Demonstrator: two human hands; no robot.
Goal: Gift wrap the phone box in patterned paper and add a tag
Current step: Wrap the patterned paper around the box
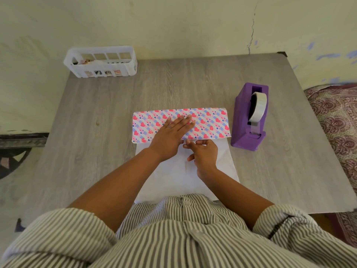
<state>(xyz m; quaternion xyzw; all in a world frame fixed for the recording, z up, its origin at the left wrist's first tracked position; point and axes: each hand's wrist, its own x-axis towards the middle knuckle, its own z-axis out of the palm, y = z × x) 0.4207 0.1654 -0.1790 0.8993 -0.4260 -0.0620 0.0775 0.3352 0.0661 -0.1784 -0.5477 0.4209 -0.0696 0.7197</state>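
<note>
Patterned paper (210, 122) with pink hearts and blue stripes is folded over toward me at the table's middle; the phone box is hidden under it. The paper's white underside (173, 176) runs from the fold to the table's near edge. My left hand (172, 134) lies flat with straight fingers on the folded flap. Just right of it, my right hand (202, 153) has curled fingers at the flap's near edge, where the thumb and forefinger seem to pinch it.
A purple tape dispenser (249, 117) with a clear tape roll stands just right of the paper. A white slotted basket (100, 62) with small items sits at the grey table's (92, 117) far left corner, by the wall. A patterned cloth (336, 122) lies right of the table.
</note>
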